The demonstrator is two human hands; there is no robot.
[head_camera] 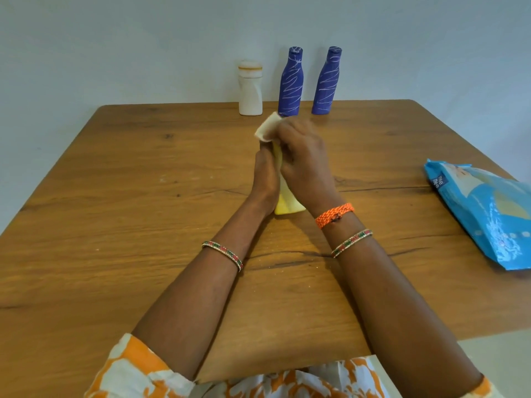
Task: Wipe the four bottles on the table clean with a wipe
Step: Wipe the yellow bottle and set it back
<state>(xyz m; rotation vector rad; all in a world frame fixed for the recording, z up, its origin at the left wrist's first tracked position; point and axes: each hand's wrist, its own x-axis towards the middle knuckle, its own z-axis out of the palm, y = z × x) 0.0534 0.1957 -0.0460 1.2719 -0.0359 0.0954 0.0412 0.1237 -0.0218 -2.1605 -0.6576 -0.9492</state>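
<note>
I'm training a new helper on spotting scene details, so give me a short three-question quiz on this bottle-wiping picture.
1. True or false: the yellow bottle is held between both hands.
2. How many bottles stand at the table's far edge?
3. Which hand presses the wipe on the bottle: A) left hand, B) right hand?

Key:
1. True.
2. Three: one white bottle and two blue bottles.
3. B. The blue wipe pack lies untouched on the right.
</note>
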